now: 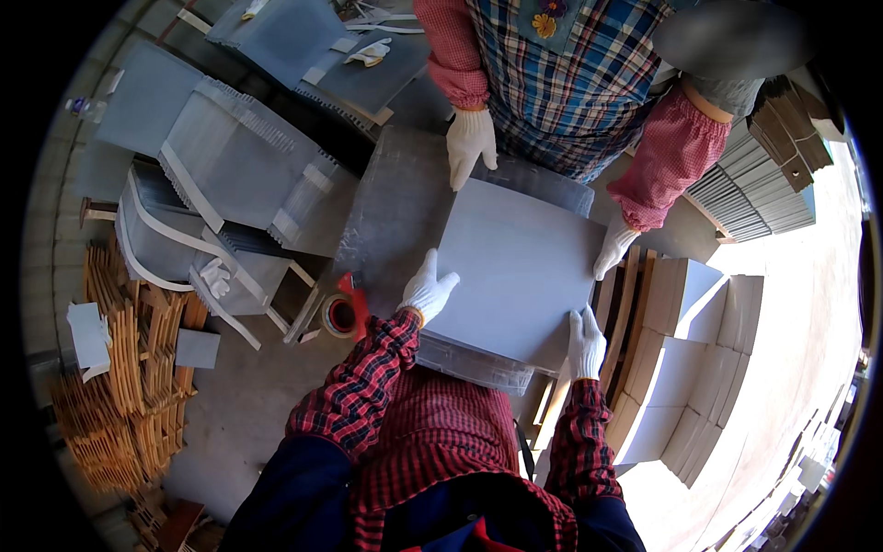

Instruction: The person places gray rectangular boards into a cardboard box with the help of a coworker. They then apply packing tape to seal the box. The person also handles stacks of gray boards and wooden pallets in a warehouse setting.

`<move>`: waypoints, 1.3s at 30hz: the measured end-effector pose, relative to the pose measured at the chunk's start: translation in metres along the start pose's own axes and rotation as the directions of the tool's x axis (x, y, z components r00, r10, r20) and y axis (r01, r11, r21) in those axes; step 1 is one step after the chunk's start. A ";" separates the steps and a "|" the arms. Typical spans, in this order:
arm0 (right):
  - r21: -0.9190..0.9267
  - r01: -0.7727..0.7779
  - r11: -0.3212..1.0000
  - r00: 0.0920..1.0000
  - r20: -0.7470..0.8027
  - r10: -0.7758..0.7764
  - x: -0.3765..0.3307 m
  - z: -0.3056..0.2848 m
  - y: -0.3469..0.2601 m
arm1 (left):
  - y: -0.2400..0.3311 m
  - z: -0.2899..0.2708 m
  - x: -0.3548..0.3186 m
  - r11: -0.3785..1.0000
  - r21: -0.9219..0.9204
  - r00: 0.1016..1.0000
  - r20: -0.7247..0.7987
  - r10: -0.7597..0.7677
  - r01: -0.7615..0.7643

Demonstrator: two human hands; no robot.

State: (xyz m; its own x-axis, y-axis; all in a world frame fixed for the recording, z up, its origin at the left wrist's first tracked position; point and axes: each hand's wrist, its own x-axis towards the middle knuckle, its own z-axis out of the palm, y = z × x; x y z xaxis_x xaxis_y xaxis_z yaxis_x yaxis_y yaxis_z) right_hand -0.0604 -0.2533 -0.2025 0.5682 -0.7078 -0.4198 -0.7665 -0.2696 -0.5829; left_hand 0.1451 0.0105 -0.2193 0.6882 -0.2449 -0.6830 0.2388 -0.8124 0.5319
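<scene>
Left hand [428, 290]: gripping the grey tile's [515, 267] near-left edge.
Right hand [585, 342]: gripping its near-right corner.
Co-worker's gloved hands [470, 143]: holding the far edge.

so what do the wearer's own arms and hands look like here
Both hands wear white knitted work gloves: the left hand and the right hand. Both forearms are covered by long red-and-black checked fabric sleeves, gathered at the wrists, over dark blue clothing at the shoulders.
</scene>
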 end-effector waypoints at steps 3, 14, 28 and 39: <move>-0.476 0.137 0.868 0.980 -0.060 -0.187 -0.006 -0.034 -0.008 | 0.000 -0.003 -0.003 1.000 0.001 1.000 -0.001 -0.018 0.018; 0.598 -0.625 0.502 0.778 0.529 0.338 -0.003 0.024 0.043 | -0.007 0.017 -0.014 0.985 -0.101 0.988 -0.055 -0.143 0.137; 0.454 -0.187 0.871 0.968 0.237 0.084 -0.076 -0.020 -0.082 | -0.024 0.001 -0.018 0.876 -0.470 0.989 -0.032 -0.141 0.109; -0.188 0.137 0.972 0.937 -0.294 -0.189 -0.189 0.057 -0.224 | -0.050 -0.015 -0.069 0.828 -0.470 0.947 -0.242 0.214 -0.307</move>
State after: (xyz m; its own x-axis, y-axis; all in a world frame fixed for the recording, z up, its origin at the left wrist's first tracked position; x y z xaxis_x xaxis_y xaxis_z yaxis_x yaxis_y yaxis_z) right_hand 0.0209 -0.0216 -0.0323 0.5894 -0.8040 -0.0786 -0.7238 -0.4823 -0.4934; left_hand 0.0957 0.0759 -0.1911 0.8679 -0.2775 -0.4120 0.3084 -0.3492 0.8849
